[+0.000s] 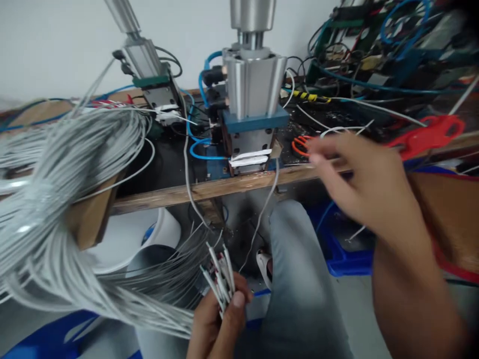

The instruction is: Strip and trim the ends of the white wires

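My left hand (224, 314), low in the middle of the head view, is closed around the ends of several grey cables (220, 274), which point upward. These cables run left into a large bundle (67, 169) lying over the bench edge. At the right, my right hand (355, 179) is raised over the bench's front edge, beside orange rings (301, 145). Its thumb and forefinger are close together, and motion blur hides whether anything is between them. Between the hands and farther back stands a metal press (254, 85) with white strips (250, 158) at its base.
A second press (144, 65) stands at the back left. Red-handled scissors (430, 135) are by my right wrist. A white bucket (168, 234) sits under the bench (168, 197), with a blue crate (348, 267) at the right. Hoses and wires cross the bench top.
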`<state>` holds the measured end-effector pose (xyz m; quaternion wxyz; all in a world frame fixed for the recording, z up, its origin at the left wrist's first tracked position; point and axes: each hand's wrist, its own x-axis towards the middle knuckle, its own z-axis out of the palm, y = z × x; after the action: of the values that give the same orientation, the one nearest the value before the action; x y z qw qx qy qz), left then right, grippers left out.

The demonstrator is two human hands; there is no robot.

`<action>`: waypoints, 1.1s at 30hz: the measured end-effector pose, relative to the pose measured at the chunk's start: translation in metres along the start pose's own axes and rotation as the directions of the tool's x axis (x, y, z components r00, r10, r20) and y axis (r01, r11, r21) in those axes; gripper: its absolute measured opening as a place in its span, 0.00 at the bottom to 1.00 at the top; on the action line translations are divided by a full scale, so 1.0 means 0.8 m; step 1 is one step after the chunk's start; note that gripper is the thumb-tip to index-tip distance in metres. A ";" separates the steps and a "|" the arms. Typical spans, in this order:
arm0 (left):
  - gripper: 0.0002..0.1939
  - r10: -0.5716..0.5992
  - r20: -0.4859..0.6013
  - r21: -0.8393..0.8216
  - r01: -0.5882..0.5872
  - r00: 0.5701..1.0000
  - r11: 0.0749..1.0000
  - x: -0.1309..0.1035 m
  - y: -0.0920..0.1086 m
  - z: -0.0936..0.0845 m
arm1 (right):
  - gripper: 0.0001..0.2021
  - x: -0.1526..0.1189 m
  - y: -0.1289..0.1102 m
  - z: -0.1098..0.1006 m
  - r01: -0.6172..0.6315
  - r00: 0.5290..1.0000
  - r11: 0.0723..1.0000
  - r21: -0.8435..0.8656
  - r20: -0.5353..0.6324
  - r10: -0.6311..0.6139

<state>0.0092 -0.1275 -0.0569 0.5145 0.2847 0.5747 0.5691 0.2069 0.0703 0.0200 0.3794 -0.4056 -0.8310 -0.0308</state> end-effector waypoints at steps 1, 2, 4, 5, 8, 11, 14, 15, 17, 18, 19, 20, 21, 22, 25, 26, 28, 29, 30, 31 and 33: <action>0.22 -0.035 0.024 -0.016 0.035 0.999 0.999 0.001 0.001 -0.001 | 0.07 -0.017 -0.026 0.003 -0.017 0.997 0.979 0.203 0.074 0.002; 0.23 -0.074 0.038 -0.024 0.075 0.997 0.997 0.001 0.002 -0.001 | 0.07 -0.035 -0.052 0.007 -0.083 0.979 0.918 0.387 0.203 0.003; 0.23 -0.124 0.006 -0.009 0.124 0.992 0.992 0.000 0.002 -0.002 | 0.06 -0.068 -0.100 0.017 -0.262 0.918 0.768 0.585 0.397 0.010; 0.24 -0.126 -0.028 0.008 0.127 0.992 0.992 -0.001 0.002 -0.002 | 0.06 -0.079 -0.117 0.022 -0.345 0.881 0.693 0.633 0.474 0.006; 0.23 -0.101 -0.042 0.070 0.103 0.994 0.992 -0.005 0.001 -0.005 | 0.05 -0.092 -0.144 0.040 -0.488 0.849 0.504 0.713 0.521 0.085; 0.22 -0.092 0.073 0.082 0.086 0.993 0.993 -0.003 0.003 -0.007 | 0.12 -0.094 -0.149 0.051 -0.504 0.862 0.421 0.754 0.471 0.187; 0.19 0.160 -0.028 0.029 -0.159 0.987 0.987 0.006 0.004 -0.007 | 0.11 -0.109 -0.156 0.055 -0.407 0.897 0.303 0.862 0.315 0.309; 0.18 0.244 -0.102 -0.015 -0.247 0.964 0.969 0.011 0.005 -0.007 | 0.11 -0.117 -0.159 0.056 -0.349 0.901 0.233 0.908 0.257 0.349; 0.18 0.265 -0.220 -0.159 -0.302 0.939 0.940 0.019 0.006 -0.007 | 0.11 -0.132 -0.165 0.057 -0.316 0.892 0.060 0.947 0.275 0.358; 0.18 0.215 -0.252 -0.231 -0.274 0.944 0.934 0.022 0.007 -0.007 | 0.12 -0.138 -0.167 0.057 -0.365 0.878 -0.006 0.931 0.346 0.330; 0.18 0.153 -0.267 -0.278 -0.228 0.951 0.933 0.023 0.009 -0.006 | 0.13 -0.142 -0.168 0.057 -0.443 0.852 -0.038 0.896 0.434 0.292; 0.19 0.097 -0.271 -0.288 -0.177 0.958 0.941 0.023 0.011 -0.005 | 0.14 -0.144 -0.168 0.057 -0.521 0.821 -0.036 0.853 0.512 0.254; 0.20 0.065 -0.277 -0.252 -0.138 0.959 0.958 0.022 0.014 -0.003 | 0.15 -0.146 -0.168 0.057 -0.577 0.793 -0.013 0.817 0.563 0.231; 0.20 0.059 -0.276 -0.188 -0.114 0.959 0.976 0.019 0.017 0.000 | 0.16 -0.146 -0.168 0.056 -0.606 0.778 0.019 0.795 0.588 0.222; 0.16 0.110 -0.187 0.003 -0.112 0.976 0.994 0.010 0.025 0.010 | 0.18 -0.146 -0.166 0.055 -0.618 0.778 0.089 0.781 0.593 0.207; 0.14 0.126 -0.154 0.033 -0.123 0.980 0.992 0.007 0.027 0.013 | 0.19 -0.147 -0.165 0.055 -0.621 0.778 0.107 0.777 0.594 0.205; 0.12 0.125 -0.114 0.032 -0.122 0.986 0.992 0.006 0.031 0.013 | 0.20 -0.148 -0.164 0.054 -0.625 0.778 0.152 0.765 0.595 0.202; 0.12 0.114 -0.097 0.014 -0.114 0.989 0.993 0.006 0.032 0.012 | 0.20 -0.149 -0.163 0.054 -0.630 0.775 0.171 0.757 0.601 0.195; 0.11 0.103 -0.083 -0.011 -0.104 0.991 0.994 0.007 0.033 0.011 | 0.21 -0.150 -0.163 0.054 -0.635 0.772 0.187 0.750 0.607 0.189; 0.09 0.100 -0.073 -0.032 -0.103 0.992 0.994 0.008 0.034 0.009 | 0.21 -0.150 -0.162 0.053 -0.638 0.770 0.204 0.743 0.610 0.186; 0.06 0.128 -0.069 -0.019 -0.130 0.989 0.991 0.009 0.033 0.006 | 0.22 -0.151 -0.160 0.053 -0.644 0.765 0.230 0.730 0.619 0.177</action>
<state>0.0041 -0.1139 -0.0330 0.4603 0.2959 0.5652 0.6173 0.1386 -0.0789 -0.0567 0.3476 -0.3270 -0.6146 0.6281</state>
